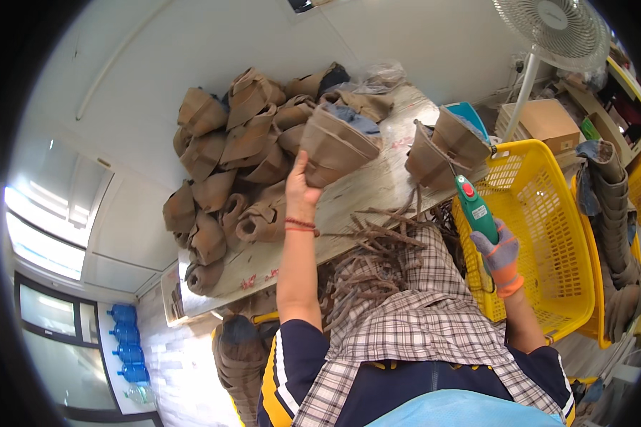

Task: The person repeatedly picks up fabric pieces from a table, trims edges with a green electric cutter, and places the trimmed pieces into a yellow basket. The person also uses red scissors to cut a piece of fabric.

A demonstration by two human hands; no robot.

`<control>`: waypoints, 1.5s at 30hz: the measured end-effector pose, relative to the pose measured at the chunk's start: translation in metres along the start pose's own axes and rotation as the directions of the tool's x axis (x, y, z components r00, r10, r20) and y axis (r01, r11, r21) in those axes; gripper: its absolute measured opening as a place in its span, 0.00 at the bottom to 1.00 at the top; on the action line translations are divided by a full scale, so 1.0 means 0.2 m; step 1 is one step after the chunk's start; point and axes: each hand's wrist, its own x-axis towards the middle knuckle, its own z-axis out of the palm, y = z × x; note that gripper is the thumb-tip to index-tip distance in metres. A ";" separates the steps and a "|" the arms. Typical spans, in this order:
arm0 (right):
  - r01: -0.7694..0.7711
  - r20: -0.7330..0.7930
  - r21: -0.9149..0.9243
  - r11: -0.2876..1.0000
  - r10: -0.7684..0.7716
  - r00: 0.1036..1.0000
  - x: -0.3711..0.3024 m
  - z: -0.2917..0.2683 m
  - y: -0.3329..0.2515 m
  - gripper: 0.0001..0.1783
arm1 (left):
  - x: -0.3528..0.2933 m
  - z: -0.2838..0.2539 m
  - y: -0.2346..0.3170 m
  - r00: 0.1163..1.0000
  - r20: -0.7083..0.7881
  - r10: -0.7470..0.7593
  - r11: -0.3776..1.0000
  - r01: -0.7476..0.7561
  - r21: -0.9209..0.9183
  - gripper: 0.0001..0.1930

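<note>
Left fingers hold brown fabric — right fingers (gloved) a green tool.

I read workshop: worktable heaped with brown fabric pieces, yellow basket beside it, green handheld tool.

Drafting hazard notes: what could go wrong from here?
1. The left hand is bare; the thin tip of the green tool could hurt it if brought close.
2. Loose strips heaped on the apron might slide off or snag.
3. The roll near the table edge might fall if bumped.
</note>
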 end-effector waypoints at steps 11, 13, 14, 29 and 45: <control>0.749 0.291 -0.411 0.520 -0.703 0.648 0.06 0.22 -0.26 0.34 | -0.78 -0.20 0.34 0.927 -0.362 -0.102 0.961 -0.002 -0.277 0.12; 0.814 0.314 -0.416 0.405 -0.776 0.547 0.06 0.22 -0.22 0.36 | -0.84 -0.23 0.31 0.920 -0.368 -0.136 0.953 0.020 -0.301 0.12; 0.824 0.335 -0.423 0.378 -0.780 0.529 0.06 0.21 -0.19 0.36 | -0.85 -0.22 0.28 0.904 -0.409 -0.124 0.963 0.011 -0.268 0.12; 0.842 0.398 -0.428 0.328 -0.768 0.502 0.04 0.08 -0.08 0.37 | -0.88 -0.13 0.12 0.913 -0.306 -0.271 0.923 0.155 -0.353 0.14; 0.851 0.307 -0.321 0.415 -0.805 0.508 0.00 0.15 -0.21 0.36 | -0.93 -0.02 0.01 0.980 -0.145 -0.137 0.915 0.069 -0.397 0.13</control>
